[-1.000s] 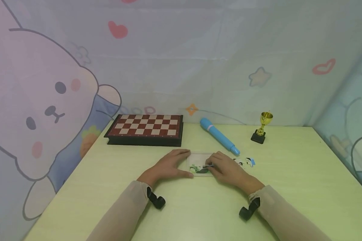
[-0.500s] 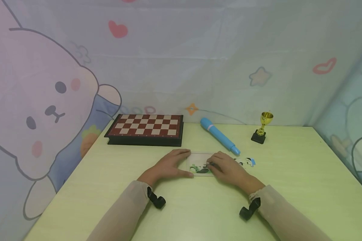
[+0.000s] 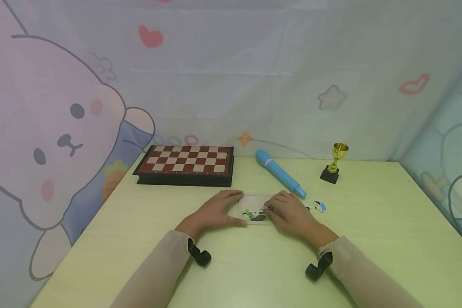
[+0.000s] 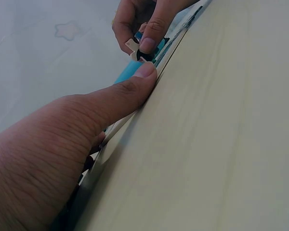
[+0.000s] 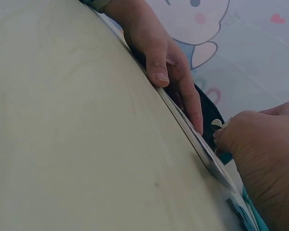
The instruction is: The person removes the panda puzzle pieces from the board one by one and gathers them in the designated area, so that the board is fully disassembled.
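A thin, pale puzzle board [image 3: 254, 202] lies flat in the middle of the table, with green and black picture parts along its near side. My left hand [image 3: 215, 210] rests at the board's left end, fingers at the far corner and thumb at the near one, all fairly straight. Above the board's right part, my right hand [image 3: 292, 215] pinches a small puzzle piece [image 4: 132, 46] between thumb and fingers. In the left wrist view the piece has pale knobs and dark and blue patches. Loose puzzle pieces [image 3: 320, 207] in white, black and blue lie right of that hand, partly hidden by it.
A boxed chessboard [image 3: 188, 160] stands at the back left. Behind the right hand lies a blue marker-like stick [image 3: 280, 173]. A small gold trophy [image 3: 334, 164] on a black base stands at the back right. A printed cloth [image 3: 231, 77] hangs behind the table.
My right hand shifts very slightly, its back and fingers rising a little while it keeps hold of the puzzle piece. The left hand and the board stay in place.
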A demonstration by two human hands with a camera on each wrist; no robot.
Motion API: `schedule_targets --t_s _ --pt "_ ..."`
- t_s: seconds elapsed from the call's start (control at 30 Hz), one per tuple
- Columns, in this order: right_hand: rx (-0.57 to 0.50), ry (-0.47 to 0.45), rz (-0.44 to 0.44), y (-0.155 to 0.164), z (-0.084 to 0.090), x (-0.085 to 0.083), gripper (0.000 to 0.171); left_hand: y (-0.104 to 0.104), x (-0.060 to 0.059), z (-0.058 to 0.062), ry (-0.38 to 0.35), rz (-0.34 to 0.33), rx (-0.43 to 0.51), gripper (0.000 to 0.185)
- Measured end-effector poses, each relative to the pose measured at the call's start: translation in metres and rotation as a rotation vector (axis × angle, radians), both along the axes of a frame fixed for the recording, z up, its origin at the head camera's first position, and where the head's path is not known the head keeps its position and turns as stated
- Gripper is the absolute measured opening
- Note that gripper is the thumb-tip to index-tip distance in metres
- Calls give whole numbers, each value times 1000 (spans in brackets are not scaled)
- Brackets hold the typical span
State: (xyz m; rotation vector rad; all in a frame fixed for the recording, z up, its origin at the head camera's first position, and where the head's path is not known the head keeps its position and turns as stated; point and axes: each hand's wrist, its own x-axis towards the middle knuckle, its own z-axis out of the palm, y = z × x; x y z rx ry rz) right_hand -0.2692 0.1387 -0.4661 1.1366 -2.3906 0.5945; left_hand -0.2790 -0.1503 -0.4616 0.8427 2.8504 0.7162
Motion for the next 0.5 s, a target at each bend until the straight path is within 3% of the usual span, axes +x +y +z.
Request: schedule_targets --t_s 0.33,0.5 --pt "-56 34 47 7 -3 -2 13 -1 -2 -2 -4 0 2 103" --pt "-74 -26 92 23 -2 2 13 -1 -2 -1 -2 0 -4 103"
